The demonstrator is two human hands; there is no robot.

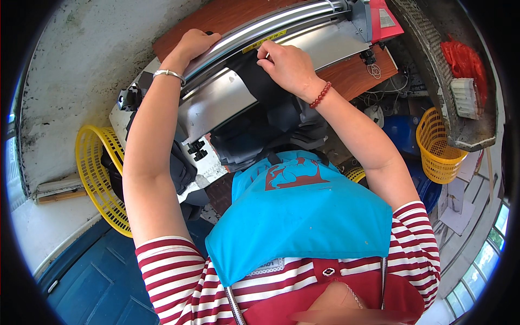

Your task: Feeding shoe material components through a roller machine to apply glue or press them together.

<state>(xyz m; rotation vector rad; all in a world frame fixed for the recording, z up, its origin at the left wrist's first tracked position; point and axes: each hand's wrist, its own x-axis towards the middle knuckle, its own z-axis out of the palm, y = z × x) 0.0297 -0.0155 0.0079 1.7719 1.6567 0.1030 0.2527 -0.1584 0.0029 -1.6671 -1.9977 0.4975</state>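
Note:
A long metal machine (pixel 211 106) with a shiny roller bar and a red end housing lies across the far side in front of me. My left hand (pixel 196 44) reaches over its bar at the left, one finger stretched out along the metal; its other fingers are partly hidden. A small dark thing shows by those fingertips. My right hand (pixel 291 66) is pinched on the edge of a black sheet piece (pixel 253 81). That piece lies on the metal plate, its far edge close to the bar. Nearer to me, a pile of dark pieces (pixel 238 138) rests at the machine's front edge above my blue apron (pixel 303 216).
A yellow plastic basket (pixel 89 162) with dark contents stands at left, by the wall. Another yellow basket (pixel 440 157) is at right, near a blue container (pixel 401 132). Loose wires (pixel 382 81) hang by the red-brown tabletop (pixel 352 76). A red plastic bag (pixel 464 59) lies far right.

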